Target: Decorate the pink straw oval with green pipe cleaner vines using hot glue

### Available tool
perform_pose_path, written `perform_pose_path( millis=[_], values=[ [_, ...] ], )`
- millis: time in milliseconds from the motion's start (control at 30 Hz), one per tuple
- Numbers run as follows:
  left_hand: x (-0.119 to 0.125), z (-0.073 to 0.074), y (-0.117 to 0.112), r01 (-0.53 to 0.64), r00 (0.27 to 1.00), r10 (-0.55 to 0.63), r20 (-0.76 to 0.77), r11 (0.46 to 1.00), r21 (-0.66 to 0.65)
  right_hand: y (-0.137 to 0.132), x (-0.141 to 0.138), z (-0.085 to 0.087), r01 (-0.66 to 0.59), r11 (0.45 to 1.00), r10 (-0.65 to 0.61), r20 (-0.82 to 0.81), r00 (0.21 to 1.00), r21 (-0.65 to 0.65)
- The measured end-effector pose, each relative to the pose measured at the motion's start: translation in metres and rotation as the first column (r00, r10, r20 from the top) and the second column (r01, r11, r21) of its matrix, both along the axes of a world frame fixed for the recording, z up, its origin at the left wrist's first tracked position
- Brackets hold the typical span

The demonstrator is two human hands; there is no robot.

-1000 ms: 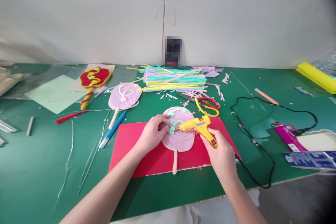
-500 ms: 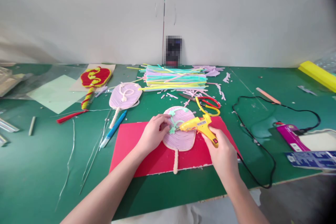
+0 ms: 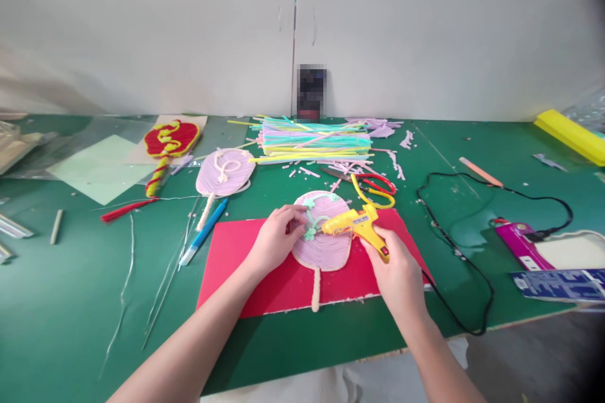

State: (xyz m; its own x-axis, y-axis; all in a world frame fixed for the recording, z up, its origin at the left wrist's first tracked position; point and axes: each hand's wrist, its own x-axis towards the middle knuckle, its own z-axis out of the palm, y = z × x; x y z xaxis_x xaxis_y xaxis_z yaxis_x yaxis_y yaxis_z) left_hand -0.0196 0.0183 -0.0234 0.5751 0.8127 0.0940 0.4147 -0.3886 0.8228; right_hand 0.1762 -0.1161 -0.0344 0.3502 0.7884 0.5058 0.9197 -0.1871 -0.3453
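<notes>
A lilac fan-shaped pipe-cleaner piece point(image 3: 326, 255) with a cream handle lies on a red board point(image 3: 231, 258). Mint-green pipe cleaner point(image 3: 310, 234) curls and small flower shapes decorate its upper left. My left hand point(image 3: 278, 236) rests at the fan's left edge, thumb and fingers pinched at the green curl; the fingertips partly hide what they grip. A yellow hot glue gun point(image 3: 354, 221) is held by its handle in my right hand point(image 3: 397, 267). Its nozzle points left at the green decoration, close to my left fingertips.
Red-and-yellow scissors point(image 3: 373, 189) and a pipe-cleaner bundle point(image 3: 316, 141) lie behind the board. A second lilac fan point(image 3: 225, 176), a red fan point(image 3: 172, 138) and a blue pen point(image 3: 205, 232) are on the left. Rightward run a black cord point(image 3: 444, 236) and a magenta power strip point(image 3: 520, 242).
The glue gun and my right hand have shifted very slightly left. My left hand stays in place at the green curl.
</notes>
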Motion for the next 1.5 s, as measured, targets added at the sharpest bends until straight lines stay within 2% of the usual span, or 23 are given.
perform_pose_path(
  millis=[167,400,767,900,1067,1167,1300,1500],
  values=[
    [0.000,0.000,0.000,-0.003,1.000,0.003,-0.003,1.000,0.003,0.004,-0.002,0.001,0.039,0.998,-0.035,0.058,0.998,-0.052],
    [0.001,0.003,0.000,-0.005,1.000,0.005,0.004,1.000,-0.008,0.001,0.002,-0.002,-0.028,0.999,0.026,0.058,0.998,0.027],
    [0.000,0.001,0.000,-0.004,1.000,0.004,0.001,1.000,-0.014,0.003,0.001,-0.002,-0.001,1.000,0.001,0.027,1.000,0.013],
    [0.000,0.000,0.000,0.000,1.000,0.000,-0.006,1.000,-0.004,0.004,0.003,-0.001,0.004,1.000,-0.005,-0.071,0.997,-0.022],
    [0.001,0.000,-0.001,0.002,1.000,-0.002,-0.009,1.000,0.016,0.008,0.014,0.004,-0.107,0.992,0.081,-0.346,0.935,-0.060],
    [0.001,0.000,-0.001,0.001,1.000,0.000,-0.008,1.000,0.017,0.010,0.018,0.005,-0.148,0.987,0.113,-0.411,0.904,-0.056],
    [0.001,0.000,0.000,0.004,1.000,-0.004,-0.004,1.000,0.011,0.011,0.014,0.008,-0.124,0.987,0.086,-0.325,0.942,-0.098],
    [0.001,-0.001,0.000,0.003,1.000,-0.003,-0.003,1.000,0.006,0.010,0.008,0.013,-0.144,0.979,0.117,-0.184,0.976,-0.144]
  ],
)
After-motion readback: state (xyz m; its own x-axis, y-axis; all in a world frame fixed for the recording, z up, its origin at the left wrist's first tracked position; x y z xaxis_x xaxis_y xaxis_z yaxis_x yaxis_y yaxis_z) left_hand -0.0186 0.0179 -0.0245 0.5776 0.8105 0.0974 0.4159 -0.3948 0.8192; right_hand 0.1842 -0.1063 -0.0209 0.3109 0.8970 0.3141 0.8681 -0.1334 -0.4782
